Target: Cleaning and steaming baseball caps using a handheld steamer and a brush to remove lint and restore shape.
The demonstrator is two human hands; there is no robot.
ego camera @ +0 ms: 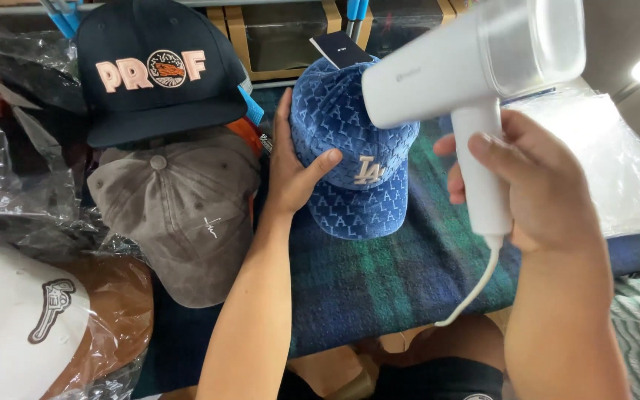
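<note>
My left hand [292,167] grips the side of a blue patterned cap [350,155] with a white embroidered emblem on its front. The cap stands on a dark green and blue plaid cloth [379,281]. A black tag [341,49] sticks up behind its crown. My right hand [533,185] is wrapped around the handle of a white handheld garment steamer [475,67]. The steamer's head points left at the top of the blue cap, close to it. A white cord [477,290] hangs from the handle's base.
A dark navy cap with pale lettering [155,70] sits at upper left above a faded brown cap [183,211]. A white and brown cap in clear plastic [38,318] lies at lower left. Clear plastic bags [616,155] lie at right. Boxes [283,33] stand behind.
</note>
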